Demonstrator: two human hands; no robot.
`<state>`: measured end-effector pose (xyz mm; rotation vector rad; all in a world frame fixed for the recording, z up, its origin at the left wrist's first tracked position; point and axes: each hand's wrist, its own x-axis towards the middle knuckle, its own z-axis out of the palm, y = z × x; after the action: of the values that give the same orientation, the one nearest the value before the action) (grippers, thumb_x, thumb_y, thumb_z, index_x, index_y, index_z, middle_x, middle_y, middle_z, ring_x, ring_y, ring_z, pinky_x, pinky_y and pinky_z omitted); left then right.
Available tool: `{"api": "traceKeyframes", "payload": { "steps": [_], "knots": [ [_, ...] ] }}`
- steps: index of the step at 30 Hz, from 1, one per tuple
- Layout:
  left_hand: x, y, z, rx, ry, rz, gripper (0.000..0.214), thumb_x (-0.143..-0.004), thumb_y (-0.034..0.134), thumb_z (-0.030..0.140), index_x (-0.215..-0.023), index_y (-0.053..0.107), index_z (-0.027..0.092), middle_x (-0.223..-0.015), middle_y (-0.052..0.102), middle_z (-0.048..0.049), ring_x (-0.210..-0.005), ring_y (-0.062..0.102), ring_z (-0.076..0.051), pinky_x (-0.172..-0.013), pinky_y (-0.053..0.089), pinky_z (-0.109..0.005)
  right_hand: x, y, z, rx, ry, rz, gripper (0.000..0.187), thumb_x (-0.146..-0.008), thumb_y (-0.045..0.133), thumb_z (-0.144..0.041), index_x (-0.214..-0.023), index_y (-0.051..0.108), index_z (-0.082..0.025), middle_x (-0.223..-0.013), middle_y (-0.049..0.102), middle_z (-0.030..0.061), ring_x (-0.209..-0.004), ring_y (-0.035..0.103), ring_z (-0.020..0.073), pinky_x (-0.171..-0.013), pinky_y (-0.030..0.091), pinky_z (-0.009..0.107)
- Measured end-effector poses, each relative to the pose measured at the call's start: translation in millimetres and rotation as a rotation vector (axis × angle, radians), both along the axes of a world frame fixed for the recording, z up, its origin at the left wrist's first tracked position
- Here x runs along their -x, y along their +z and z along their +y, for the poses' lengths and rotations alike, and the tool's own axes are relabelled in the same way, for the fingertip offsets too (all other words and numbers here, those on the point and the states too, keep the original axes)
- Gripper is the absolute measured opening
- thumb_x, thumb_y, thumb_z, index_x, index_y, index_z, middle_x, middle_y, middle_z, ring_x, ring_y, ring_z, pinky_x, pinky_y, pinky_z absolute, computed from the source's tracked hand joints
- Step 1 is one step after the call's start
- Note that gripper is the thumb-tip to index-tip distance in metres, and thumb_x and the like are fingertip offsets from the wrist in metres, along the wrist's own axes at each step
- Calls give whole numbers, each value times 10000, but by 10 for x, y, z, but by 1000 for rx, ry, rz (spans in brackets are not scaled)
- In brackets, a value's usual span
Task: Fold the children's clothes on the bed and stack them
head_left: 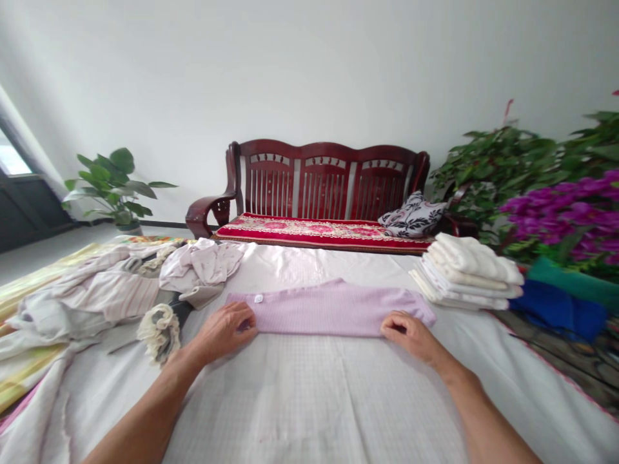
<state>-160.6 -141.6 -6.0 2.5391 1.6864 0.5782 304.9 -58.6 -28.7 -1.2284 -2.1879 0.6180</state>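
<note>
A lilac ribbed garment (319, 310), perhaps leggings or trousers, lies folded into a long strip across the white cloth (309, 393). A small white label shows near its left end. My left hand (232, 327) is closed on the near left edge, fingers curled. At the right, my right hand (406, 330) pinches the near edge a little short of the garment's right end. Both fingertips are partly hidden in the fabric. The strip rests flat on the cloth between my hands.
Rumpled clothes (120, 290) are heaped on the left, with a frilly cream piece (160, 332) by my left forearm. A stack of folded white clothes (469, 274) stands at the right. Beyond are a wooden bench (324, 174), a potted plant (116, 187) and purple flowers (565, 212).
</note>
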Motion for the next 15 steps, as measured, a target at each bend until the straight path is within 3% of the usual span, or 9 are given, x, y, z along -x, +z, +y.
{"api": "traceKeyframes", "payload": {
  "steps": [5,9,12,15],
  "knots": [
    [-231,-52,56,-103,11,-23,326,-1010,421,403,-1047,697,234,-1123,707,-75,-1067,633,-234,-961,459,-376,-88,-32,75,-260,-269,0,311,-898,475,-419,-895,700,-204,-945,725,89,-940,642,254,-892,484,394],
    [-403,-171,173,-112,-27,14,409,-1011,419,427,-1348,598,282,-1472,539,-82,-1402,429,-283,-1157,327,-482,-198,-90,102,-439,-354,-258,454,-926,429,-423,-1249,640,-182,-1332,633,129,-1282,524,285,-1094,389,448],
    [-418,-290,254,-66,9,92,490,-995,439,468,-1457,499,319,-1553,450,-81,-1464,338,-313,-1184,253,-558,-255,-168,87,-356,-412,-527,557,-946,391,-441,-1420,517,-178,-1523,476,110,-1451,340,297,-1167,292,517],
    [-365,-366,294,-1,59,133,540,-991,420,517,-1496,444,330,-1576,415,-92,-1471,328,-325,-1175,256,-566,-276,-199,67,-237,-455,-659,561,-964,350,-430,-1459,480,-199,-1565,426,75,-1482,288,285,-1175,258,554]
  ]
}}
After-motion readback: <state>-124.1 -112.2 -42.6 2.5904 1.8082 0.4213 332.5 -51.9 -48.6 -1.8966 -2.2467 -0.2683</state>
